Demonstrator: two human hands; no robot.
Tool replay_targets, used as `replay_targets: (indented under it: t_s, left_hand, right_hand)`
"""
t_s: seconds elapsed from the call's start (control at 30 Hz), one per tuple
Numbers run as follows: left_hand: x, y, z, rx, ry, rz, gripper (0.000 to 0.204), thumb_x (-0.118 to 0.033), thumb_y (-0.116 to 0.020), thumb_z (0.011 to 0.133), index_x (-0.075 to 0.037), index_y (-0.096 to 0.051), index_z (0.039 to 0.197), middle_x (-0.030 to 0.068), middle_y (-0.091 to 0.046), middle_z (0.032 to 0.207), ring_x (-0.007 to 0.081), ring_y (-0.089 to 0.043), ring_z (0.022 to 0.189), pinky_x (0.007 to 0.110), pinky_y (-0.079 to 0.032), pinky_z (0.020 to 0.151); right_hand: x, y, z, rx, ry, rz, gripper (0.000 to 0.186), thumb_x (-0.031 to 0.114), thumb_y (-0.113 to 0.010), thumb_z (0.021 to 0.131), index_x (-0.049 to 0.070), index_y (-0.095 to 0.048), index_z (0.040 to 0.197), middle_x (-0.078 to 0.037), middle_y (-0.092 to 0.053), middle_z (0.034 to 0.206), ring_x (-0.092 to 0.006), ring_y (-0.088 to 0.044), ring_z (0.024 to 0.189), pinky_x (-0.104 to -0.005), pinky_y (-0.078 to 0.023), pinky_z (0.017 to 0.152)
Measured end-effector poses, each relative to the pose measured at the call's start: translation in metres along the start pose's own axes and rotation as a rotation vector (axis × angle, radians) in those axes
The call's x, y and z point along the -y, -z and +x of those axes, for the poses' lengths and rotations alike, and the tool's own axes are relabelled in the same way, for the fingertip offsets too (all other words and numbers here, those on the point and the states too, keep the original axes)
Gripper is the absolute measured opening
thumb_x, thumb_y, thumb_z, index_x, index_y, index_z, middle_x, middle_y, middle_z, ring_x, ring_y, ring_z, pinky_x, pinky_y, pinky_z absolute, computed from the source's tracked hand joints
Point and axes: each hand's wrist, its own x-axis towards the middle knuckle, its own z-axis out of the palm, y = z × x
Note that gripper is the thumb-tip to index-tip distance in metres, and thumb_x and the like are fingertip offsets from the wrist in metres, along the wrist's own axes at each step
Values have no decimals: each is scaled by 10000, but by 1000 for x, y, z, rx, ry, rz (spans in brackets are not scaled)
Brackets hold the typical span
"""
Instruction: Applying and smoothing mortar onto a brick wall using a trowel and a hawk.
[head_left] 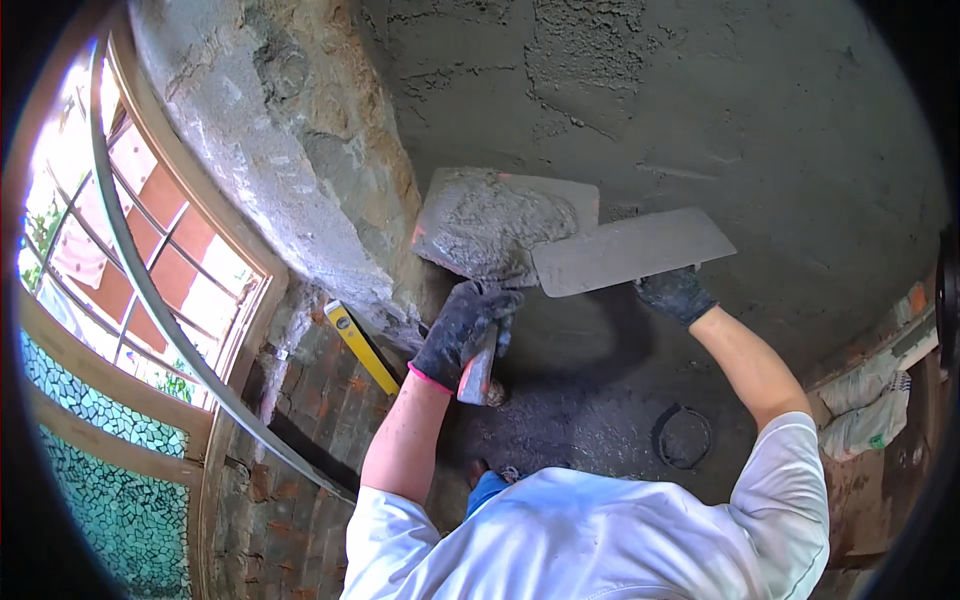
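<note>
Centre frame, we see the left hand (465,325) curled round a handle (478,372), mortar board (582,196) just above; right of centre, the right hand (672,294) grips the trowel (635,250) under its blade.

Building site with heaped mortar (490,222)

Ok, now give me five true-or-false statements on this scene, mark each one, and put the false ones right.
1. The left hand holds a board heaped with wet mortar. True.
2. The right hand is empty. False: the right hand holds a trowel.
3. Both hands are bare. False: they wear dark gloves.
4. The level is bright red. False: the level is mainly yellow.
5. The window at the left of the picture has bars. True.
</note>
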Motion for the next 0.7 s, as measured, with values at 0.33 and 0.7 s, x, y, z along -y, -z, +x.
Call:
replay_targets:
  t_s: [0.33,0.7]
  left_hand:
    - [-20,35,-11,5,39,-35,80,-135,-632,828,-73,-581,828,5,-525,603,124,-500,461,266,-406,406]
    - [14,100,39,33,171,-93,91,-127,-649,813,-67,-588,845,34,-543,601,159,-521,437,283,-428,382]
  right_hand:
    - [34,5,100,-207,-185,-97,302,256,-576,795,73,-644,1026,-170,-626,1036,-385,-557,1008,-538,-403,867]
    - [127,-26,216,-162,-254,-138,237,207,-538,801,13,-636,896,-186,-650,799,-384,-616,759,-504,-474,687]
